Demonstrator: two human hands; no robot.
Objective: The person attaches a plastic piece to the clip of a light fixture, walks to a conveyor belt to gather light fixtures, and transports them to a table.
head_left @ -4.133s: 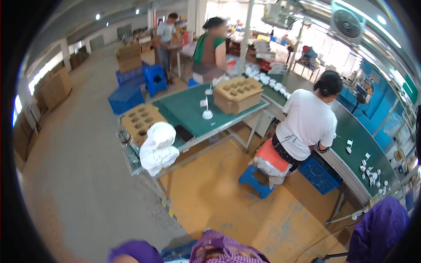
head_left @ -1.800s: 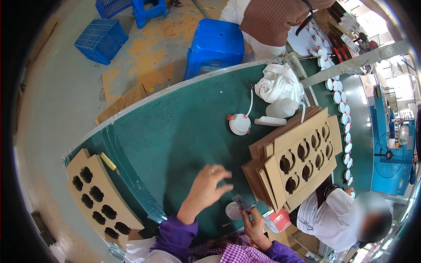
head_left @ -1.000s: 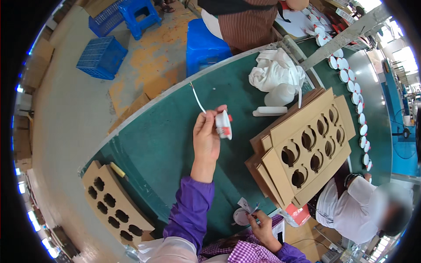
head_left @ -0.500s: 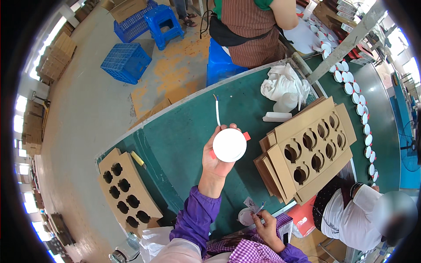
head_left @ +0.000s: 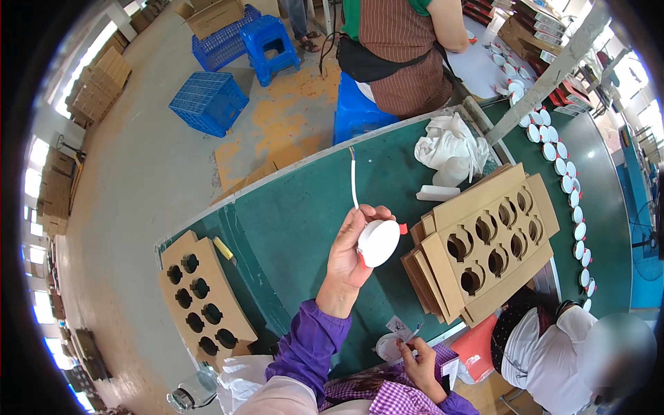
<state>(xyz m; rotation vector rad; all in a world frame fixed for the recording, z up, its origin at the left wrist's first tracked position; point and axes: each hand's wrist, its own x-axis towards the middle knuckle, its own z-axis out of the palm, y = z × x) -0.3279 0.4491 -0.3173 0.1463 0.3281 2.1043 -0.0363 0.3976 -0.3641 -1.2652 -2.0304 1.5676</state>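
Round lamps (head_left: pixel 379 243) in hand, from here I count two: left hand (head_left: pixel 349 257) clasps one, right hand (head_left: pixel 421 370) pinches the other's cable (head_left: pixel 416 333).

Bright windows (head_left: pixel 39 166) lined the left side above a grey floor (head_left: pixel 131 207) with yellow patches (head_left: pixel 290 114), where blue plastic stools (head_left: pixel 263 33) stood near a green-topped workbench (head_left: pixel 277 187).
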